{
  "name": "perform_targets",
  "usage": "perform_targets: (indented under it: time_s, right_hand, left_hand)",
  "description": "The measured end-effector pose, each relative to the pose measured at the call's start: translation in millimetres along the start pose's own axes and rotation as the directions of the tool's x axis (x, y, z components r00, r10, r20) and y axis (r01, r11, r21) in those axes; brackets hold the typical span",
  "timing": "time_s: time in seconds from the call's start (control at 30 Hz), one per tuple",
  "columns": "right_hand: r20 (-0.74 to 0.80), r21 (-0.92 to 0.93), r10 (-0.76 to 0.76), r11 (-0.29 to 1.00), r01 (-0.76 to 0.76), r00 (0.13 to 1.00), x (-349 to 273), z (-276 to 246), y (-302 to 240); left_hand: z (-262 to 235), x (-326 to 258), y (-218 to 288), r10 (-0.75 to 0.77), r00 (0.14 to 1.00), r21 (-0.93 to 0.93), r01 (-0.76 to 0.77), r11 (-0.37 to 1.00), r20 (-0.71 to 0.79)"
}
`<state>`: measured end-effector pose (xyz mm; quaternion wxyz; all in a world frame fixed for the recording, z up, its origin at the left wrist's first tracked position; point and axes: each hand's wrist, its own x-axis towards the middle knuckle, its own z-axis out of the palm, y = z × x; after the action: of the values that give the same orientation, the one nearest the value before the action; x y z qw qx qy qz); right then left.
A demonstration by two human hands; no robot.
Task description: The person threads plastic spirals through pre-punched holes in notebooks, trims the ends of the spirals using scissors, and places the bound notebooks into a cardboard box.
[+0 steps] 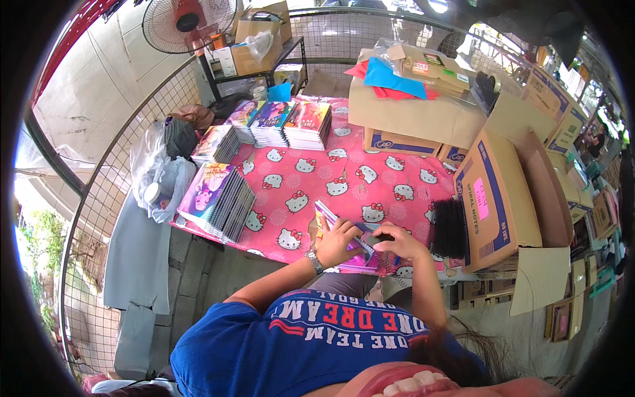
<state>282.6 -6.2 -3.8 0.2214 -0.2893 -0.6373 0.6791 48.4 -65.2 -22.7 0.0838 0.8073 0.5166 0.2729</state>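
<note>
A purple and pink book or notebook (362,264) lies at the near edge of the table in front of me. My left hand (340,242) grips it from its left side, with fingers bent over its edge; a watch is on that wrist. Close by, my right hand (401,242) is curled over the book's right side, with thumb and fingers closed on a small dark thing (378,239) whose kind I cannot make out. The fingers cover much of the book's middle. To the right of my right hand stands a dense bundle of black, thin strands or coils (449,229).
Stacks of colourful notebooks (217,198) line the table's left and back. The pink patterned tablecloth (316,186) covers the table. Plastic bags (162,184) sit at the left edge. Large cardboard boxes (497,205) stand right and behind. A fan (188,23) is at the back left.
</note>
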Motion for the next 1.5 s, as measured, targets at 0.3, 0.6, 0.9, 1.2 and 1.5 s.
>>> perform_targets:
  time_s: [0.3,0.6,0.9,1.2,1.5]
  right_hand:
    - [0.175,0.456,-0.271,0.874,0.166,0.946,14.0,1.4,-13.4]
    - [0.079,-0.463,0.006,0.886,0.031,0.997,51.1,-7.4,6.6]
    - [0.093,-0.139,-0.055,0.988,0.068,0.994,50.9,-11.9,3.1]
    - [0.177,-0.041,0.078,0.997,-0.072,0.981,68.7,-11.2,-16.8]
    - [0.138,-0.574,0.056,0.818,0.034,0.989,99.3,-6.5,-5.5]
  left_hand:
    - [-7.9,8.3,-14.2,-0.035,0.999,0.087,0.031,0.996,0.041]
    - [-3.3,19.9,-59.7,0.081,0.991,0.066,-0.088,0.994,0.109]
    - [-17.9,22.4,-44.2,0.054,0.997,0.044,-0.057,0.997,0.063]
    - [-23.3,28.2,-50.3,0.045,0.998,0.05,-0.047,0.998,0.046]
    - [-28.8,26.6,-99.9,0.069,0.998,-0.102,-0.07,0.992,-0.01]
